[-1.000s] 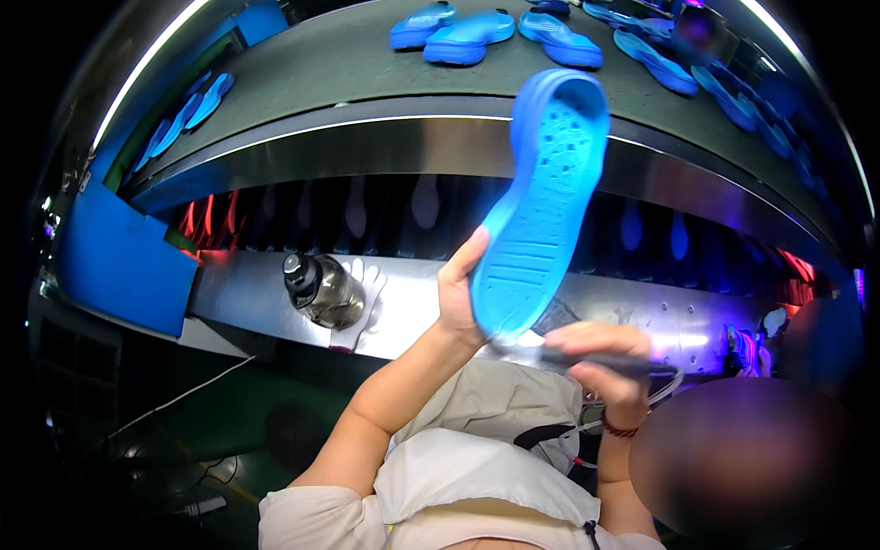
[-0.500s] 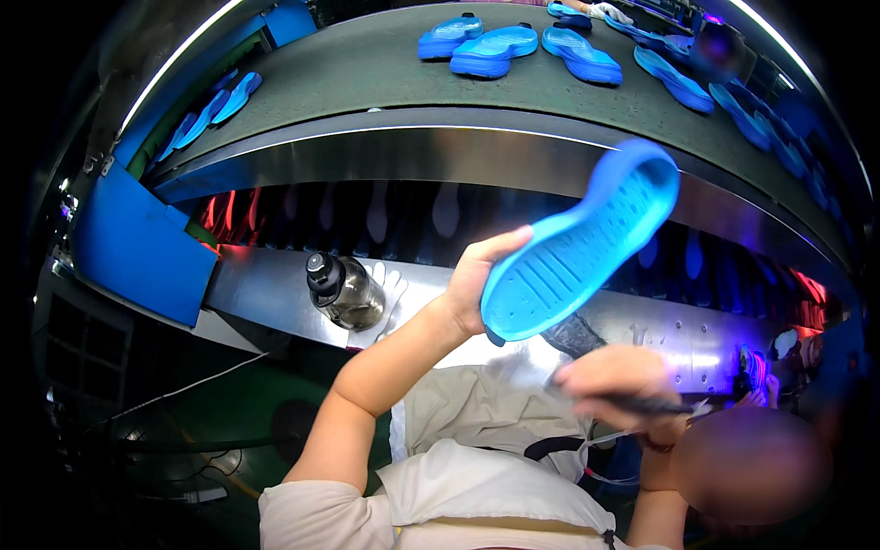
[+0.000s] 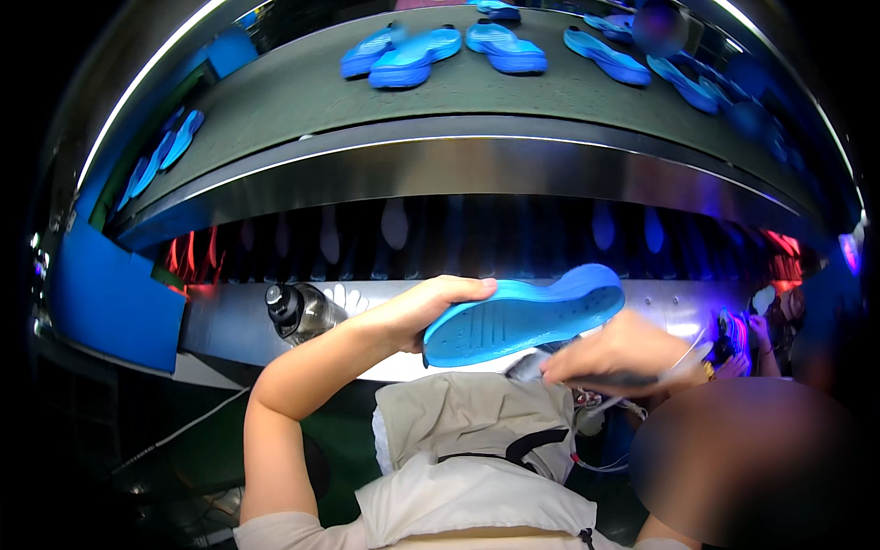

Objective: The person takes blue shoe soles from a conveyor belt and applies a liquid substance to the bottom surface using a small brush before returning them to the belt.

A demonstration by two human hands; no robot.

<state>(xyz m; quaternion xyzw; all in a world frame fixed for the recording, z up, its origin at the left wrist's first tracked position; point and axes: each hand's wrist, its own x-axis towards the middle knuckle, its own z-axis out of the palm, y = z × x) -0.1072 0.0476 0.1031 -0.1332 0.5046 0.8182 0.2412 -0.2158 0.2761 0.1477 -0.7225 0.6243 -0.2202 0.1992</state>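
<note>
My left hand (image 3: 423,314) grips a bright blue shoe sole (image 3: 513,332) at one end, thumb on the upper rim. The sole's hollow, ribbed inside faces me, and its far end points right and slightly up. Just below and right of the sole is my right hand (image 3: 612,356), smeared by motion. Its fingers close round a slim, dark-handled brush-like tool (image 3: 527,368), whose grey tip shows left of the fingertips under the sole's lower edge. Whether the tip touches the sole I cannot tell.
Ahead, a dark green conveyor belt (image 3: 302,99) with a metal front edge carries several blue soles (image 3: 417,57). On the metal shelf (image 3: 229,316) below it stand a dark-capped bottle (image 3: 302,310) and a white glove (image 3: 346,298). Another person's hands (image 3: 733,365) show at the far right.
The sole has come down and turned more level in my left hand. My right hand has moved up close to its lower edge with the tool. The view has shifted too.
</note>
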